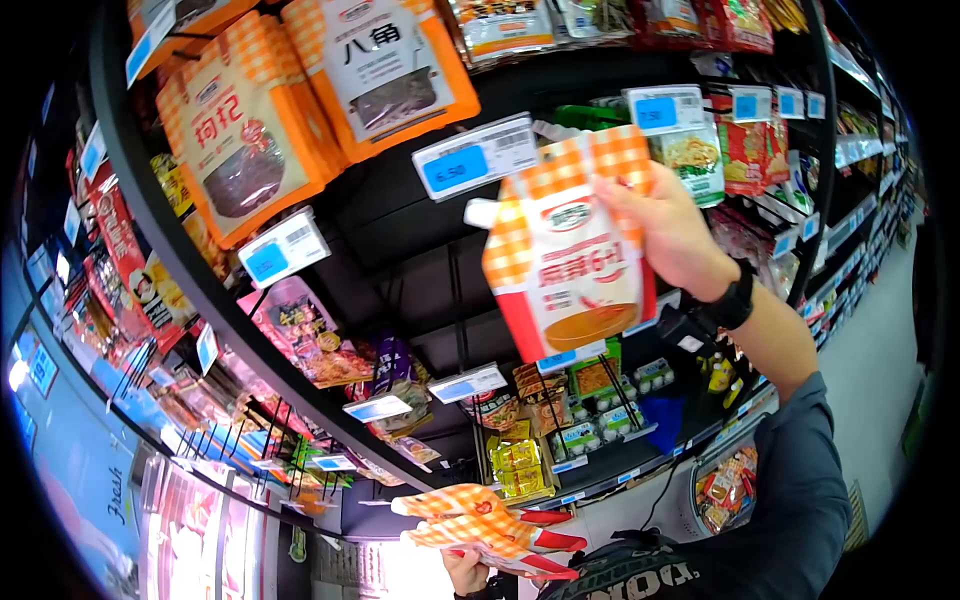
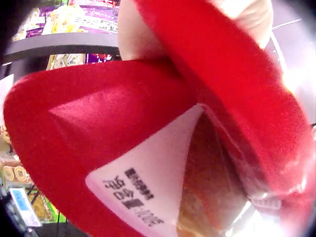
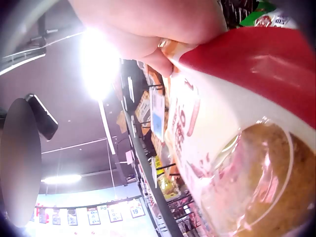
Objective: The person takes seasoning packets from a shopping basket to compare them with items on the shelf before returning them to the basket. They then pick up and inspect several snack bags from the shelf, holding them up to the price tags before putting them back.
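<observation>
In the head view my right hand (image 1: pixel 685 235) pinches the upper right edge of an orange-checked spout pouch (image 1: pixel 575 262) with a white spout, red lower corners and a round window onto brown contents. It hangs nearly upright before the dark rack, just under a price tag (image 1: pixel 474 157). Seen from the right wrist, the thumb and fingers grip the pouch's edge (image 3: pixel 276 64). Low in the head view, my left hand (image 1: pixel 465 572) holds several matching pouches (image 1: pixel 475 525) in a bunch. Their red ends (image 2: pixel 98 108) fill most of the left wrist view and cover much of that hand.
Orange-checked bags (image 1: pixel 245 140) hang at the upper left on the black rack (image 1: pixel 165 225). Metal hooks and price tags stick out around the held pouch. Below are small yellow packets (image 1: pixel 518 455) and a basket (image 1: pixel 728 490) of packets. An aisle floor (image 1: pixel 870 330) runs along the right.
</observation>
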`<state>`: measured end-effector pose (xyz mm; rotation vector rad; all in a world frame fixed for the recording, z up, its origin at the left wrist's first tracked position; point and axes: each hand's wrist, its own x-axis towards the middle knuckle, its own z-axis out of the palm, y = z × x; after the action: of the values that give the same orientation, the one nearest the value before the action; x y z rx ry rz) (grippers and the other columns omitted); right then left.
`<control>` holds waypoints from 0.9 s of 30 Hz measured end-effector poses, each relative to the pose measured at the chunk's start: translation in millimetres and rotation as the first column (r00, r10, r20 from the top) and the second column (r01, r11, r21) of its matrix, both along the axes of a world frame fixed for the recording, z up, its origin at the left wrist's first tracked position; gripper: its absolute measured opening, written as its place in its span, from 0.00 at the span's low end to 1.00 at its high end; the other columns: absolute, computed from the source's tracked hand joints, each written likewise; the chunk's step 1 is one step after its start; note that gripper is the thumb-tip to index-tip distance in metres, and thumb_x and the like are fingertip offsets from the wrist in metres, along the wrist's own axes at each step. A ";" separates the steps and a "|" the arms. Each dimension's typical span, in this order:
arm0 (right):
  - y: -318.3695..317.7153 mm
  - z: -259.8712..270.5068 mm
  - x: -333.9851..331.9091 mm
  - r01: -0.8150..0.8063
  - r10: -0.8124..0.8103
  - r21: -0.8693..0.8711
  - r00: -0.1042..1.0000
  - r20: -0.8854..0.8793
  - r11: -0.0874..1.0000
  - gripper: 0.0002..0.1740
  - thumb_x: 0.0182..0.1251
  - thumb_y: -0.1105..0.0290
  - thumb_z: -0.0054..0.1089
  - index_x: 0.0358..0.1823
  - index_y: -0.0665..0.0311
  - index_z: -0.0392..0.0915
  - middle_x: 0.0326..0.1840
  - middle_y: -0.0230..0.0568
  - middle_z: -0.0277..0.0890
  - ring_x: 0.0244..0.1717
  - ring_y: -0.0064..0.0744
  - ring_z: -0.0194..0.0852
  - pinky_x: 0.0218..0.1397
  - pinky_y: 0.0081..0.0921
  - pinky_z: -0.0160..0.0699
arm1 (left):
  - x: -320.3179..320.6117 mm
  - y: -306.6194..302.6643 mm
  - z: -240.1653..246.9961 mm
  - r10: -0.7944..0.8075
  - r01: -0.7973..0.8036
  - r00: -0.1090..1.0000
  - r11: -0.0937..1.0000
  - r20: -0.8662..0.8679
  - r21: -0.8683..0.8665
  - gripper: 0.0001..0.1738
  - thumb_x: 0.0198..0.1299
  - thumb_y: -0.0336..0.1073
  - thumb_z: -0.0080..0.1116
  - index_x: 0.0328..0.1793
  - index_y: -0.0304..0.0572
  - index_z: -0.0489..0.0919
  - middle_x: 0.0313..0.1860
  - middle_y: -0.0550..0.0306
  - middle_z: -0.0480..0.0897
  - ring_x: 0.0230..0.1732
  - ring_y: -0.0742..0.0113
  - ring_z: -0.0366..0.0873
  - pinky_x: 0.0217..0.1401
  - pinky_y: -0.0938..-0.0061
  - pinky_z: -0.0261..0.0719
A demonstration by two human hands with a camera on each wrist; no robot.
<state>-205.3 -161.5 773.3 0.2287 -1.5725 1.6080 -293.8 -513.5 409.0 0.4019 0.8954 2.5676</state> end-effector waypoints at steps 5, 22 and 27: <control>30.0 -1.8 24.4 0.155 -0.154 0.079 0.988 -0.015 0.985 0.13 0.63 0.71 0.54 0.48 0.68 0.71 0.41 0.34 0.77 0.38 0.17 0.74 0.42 0.16 0.72 | -14.0 4.6 -16.6 -0.136 0.137 0.991 0.988 0.020 -0.069 0.39 0.42 0.29 0.67 0.61 0.31 0.61 0.50 0.46 0.76 0.49 0.55 0.77 0.54 0.64 0.74; 143.6 -130.4 369.1 0.552 -0.435 0.246 0.806 -0.400 0.797 0.10 0.71 0.66 0.42 0.32 0.60 0.66 0.14 0.29 0.62 0.09 0.22 0.59 0.11 0.11 0.57 | -11.4 45.6 28.7 -0.410 0.407 0.912 0.901 0.014 -0.148 0.37 0.44 0.24 0.64 0.63 0.30 0.60 0.55 0.48 0.74 0.54 0.59 0.74 0.61 0.66 0.69; 163.6 -253.8 448.4 0.804 -0.750 -0.023 0.564 0.346 0.594 0.09 0.60 0.71 0.56 0.41 0.60 0.68 0.32 0.31 0.72 0.31 0.22 0.71 0.39 0.18 0.72 | -1.0 87.2 33.2 -0.533 0.520 0.844 0.840 -0.055 -0.159 0.35 0.45 0.23 0.63 0.62 0.32 0.62 0.55 0.51 0.74 0.54 0.63 0.73 0.60 0.69 0.68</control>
<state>243.0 2.1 519.5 -0.7809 -1.4105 1.0503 -294.8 -426.3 442.2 0.6385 0.8454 1.9805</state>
